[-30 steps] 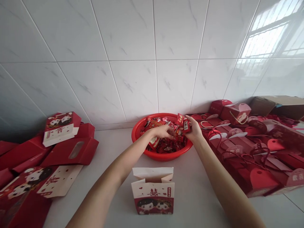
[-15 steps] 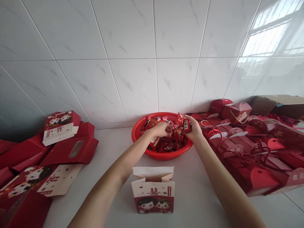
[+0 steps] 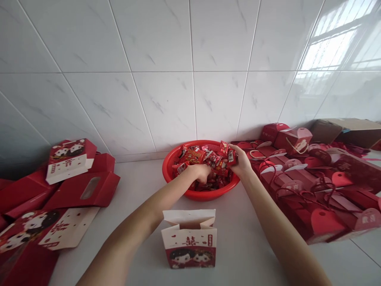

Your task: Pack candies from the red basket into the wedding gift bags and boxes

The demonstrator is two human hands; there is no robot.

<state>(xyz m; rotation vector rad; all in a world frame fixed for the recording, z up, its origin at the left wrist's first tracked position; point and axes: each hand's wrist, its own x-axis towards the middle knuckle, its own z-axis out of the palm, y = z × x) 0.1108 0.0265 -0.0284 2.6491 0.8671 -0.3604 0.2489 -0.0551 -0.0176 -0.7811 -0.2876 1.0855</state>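
A red plastic basket (image 3: 212,194) full of red-wrapped candies (image 3: 195,155) stands against the tiled wall. My left hand (image 3: 203,172) reaches down into the candies near the basket's front, its fingertips hidden among them. At the basket's right rim my right hand (image 3: 241,161) is closed around a few wrapped candies (image 3: 231,156), holding them above the pile. Nearer to me, between my forearms, a white and red paper gift box (image 3: 190,246) stands upright with its top flaps up. Two cartoon faces are printed on its front.
To the left lie several flattened red gift boxes (image 3: 86,188), overlapping in a pile. Many folded red boxes (image 3: 297,178) with rope handles are packed together on the right. Behind them a brown cardboard box (image 3: 348,129) sits by the wall.
My left hand has moved lower and slightly left, down into the candies. My right hand stays at the rim with its candies. The whole view has shifted slightly.
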